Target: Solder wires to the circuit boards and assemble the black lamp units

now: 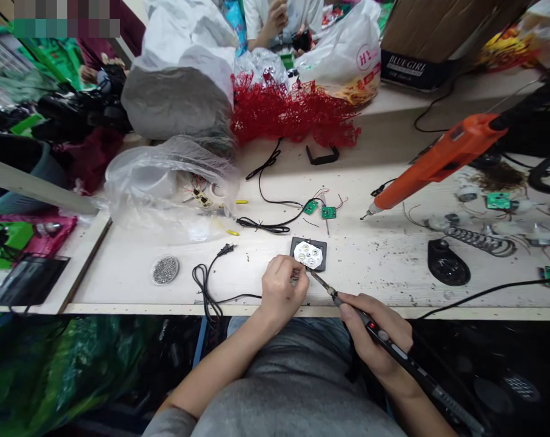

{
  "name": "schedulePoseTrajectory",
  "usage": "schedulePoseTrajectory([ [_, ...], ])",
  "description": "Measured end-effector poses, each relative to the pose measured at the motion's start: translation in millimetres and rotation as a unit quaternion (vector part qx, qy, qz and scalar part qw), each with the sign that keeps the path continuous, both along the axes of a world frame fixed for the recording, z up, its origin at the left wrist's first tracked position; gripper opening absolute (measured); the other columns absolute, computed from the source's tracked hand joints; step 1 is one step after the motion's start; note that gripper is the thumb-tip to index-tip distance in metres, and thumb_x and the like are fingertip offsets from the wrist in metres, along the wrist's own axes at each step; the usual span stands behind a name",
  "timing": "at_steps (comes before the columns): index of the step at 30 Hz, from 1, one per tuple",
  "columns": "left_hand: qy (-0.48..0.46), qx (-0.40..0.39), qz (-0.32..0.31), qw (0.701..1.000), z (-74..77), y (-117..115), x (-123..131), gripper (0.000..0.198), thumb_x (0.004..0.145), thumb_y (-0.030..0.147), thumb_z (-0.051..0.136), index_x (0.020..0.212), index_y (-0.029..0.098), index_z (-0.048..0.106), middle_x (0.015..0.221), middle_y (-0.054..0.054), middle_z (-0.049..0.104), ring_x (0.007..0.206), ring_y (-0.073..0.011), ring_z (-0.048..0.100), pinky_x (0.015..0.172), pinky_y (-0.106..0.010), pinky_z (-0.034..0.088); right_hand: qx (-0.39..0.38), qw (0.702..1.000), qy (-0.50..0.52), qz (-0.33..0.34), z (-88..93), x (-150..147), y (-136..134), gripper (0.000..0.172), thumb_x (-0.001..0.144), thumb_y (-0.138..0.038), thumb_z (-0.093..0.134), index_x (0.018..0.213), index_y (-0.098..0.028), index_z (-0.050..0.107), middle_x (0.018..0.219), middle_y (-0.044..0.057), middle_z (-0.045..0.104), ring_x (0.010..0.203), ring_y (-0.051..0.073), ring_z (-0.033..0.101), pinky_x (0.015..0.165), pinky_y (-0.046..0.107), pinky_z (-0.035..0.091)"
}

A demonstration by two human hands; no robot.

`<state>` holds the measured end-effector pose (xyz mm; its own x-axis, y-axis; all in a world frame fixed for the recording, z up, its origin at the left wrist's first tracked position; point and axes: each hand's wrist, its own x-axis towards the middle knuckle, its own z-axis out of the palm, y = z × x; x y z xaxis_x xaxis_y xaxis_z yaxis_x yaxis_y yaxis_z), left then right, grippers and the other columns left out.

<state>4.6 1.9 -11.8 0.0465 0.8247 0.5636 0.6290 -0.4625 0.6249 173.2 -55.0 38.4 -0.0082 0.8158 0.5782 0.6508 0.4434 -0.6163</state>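
Observation:
My right hand (pixel 377 331) grips a soldering iron (pixel 373 328) with a small red display, its tip reaching to the lower edge of a lamp unit. This lamp unit (pixel 308 254) is a black square housing with a white octagonal plate bearing several round lenses. Against its lower left side, my left hand (pixel 284 288) is closed in a pinch; whatever lies between the fingers is too small to make out. A black cord with a plug (pixel 227 249) lies to the left, its cable running toward my left hand. Two small green circuit boards (pixel 328 212) with thin wires lie beyond the lamp unit.
An orange electric screwdriver (pixel 438 161) hangs tilted at the right. A round dish of small metal parts (pixel 165 269) sits at left. Near the right are a spring (pixel 481 241) and a black oval part (pixel 447 262). Red netting (pixel 293 112) lies at the back, before another person (pixel 279 24).

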Motion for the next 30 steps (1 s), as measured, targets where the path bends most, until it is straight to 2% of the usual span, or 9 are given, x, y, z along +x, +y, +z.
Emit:
schedulePoseTrajectory([
  [8, -0.018, -0.007, -0.003, 1.0, 2.6, 0.3, 1.9, 0.015, 0.086, 0.007, 0.057, 0.08, 0.021, 0.056, 0.076, -0.001, 0.062, 0.067, -0.0122, 0.06, 0.062, -0.022, 0.051, -0.005, 1.0, 0.023, -0.014, -13.6, 0.9, -4.7, 0.014, 0.094, -0.018, 0.064, 0.103, -0.021, 0.074, 0.087, 0.003, 0.077, 0.071, 0.016, 0.073, 0.068, 0.025, 0.062],
  [12, -0.015, -0.009, 0.001, 1.0, 2.2, 0.3, 2.1, 0.014, 0.087, 0.008, 0.056, 0.081, 0.021, 0.056, 0.076, -0.001, 0.062, 0.066, -0.012, 0.061, 0.061, -0.022, 0.052, -0.033, 0.999, 0.024, -0.022, -14.0, 1.2, -6.4, 0.015, 0.093, -0.017, 0.065, 0.104, -0.022, 0.075, 0.091, 0.003, 0.078, 0.075, 0.017, 0.075, 0.074, 0.027, 0.063],
  [18, -0.01, -0.004, -0.001, 1.0, 1.8, 0.9, 2.1, 0.014, 0.086, 0.008, 0.056, 0.081, 0.021, 0.057, 0.075, 0.0, 0.063, 0.063, -0.0115, 0.061, 0.061, -0.022, 0.051, -0.011, 1.0, -0.008, 0.005, -13.8, 1.4, -3.4, 0.019, 0.093, -0.013, 0.063, 0.108, -0.022, 0.072, 0.089, 0.004, 0.077, 0.071, 0.016, 0.073, 0.067, 0.026, 0.063],
  [25, -0.007, 0.002, -0.001, 1.0, 3.0, 1.7, 2.5, 0.014, 0.086, 0.007, 0.056, 0.082, 0.021, 0.056, 0.073, 0.0, 0.063, 0.063, -0.0112, 0.061, 0.06, -0.021, 0.051, -0.032, 0.999, 0.034, -0.027, -14.9, -7.3, -6.2, 0.015, 0.096, -0.017, 0.064, 0.108, -0.023, 0.071, 0.093, 0.005, 0.077, 0.078, 0.018, 0.074, 0.074, 0.03, 0.063],
  [30, -0.006, 0.009, -0.002, 1.0, 2.6, 2.3, 1.8, 0.014, 0.086, 0.007, 0.056, 0.081, 0.02, 0.056, 0.074, 0.0, 0.063, 0.062, -0.0111, 0.061, 0.06, -0.021, 0.051, -0.022, 0.999, 0.042, -0.027, -19.9, -10.2, -4.9, 0.013, 0.096, -0.017, 0.064, 0.107, -0.022, 0.07, 0.093, 0.004, 0.077, 0.078, 0.017, 0.074, 0.074, 0.03, 0.063],
])
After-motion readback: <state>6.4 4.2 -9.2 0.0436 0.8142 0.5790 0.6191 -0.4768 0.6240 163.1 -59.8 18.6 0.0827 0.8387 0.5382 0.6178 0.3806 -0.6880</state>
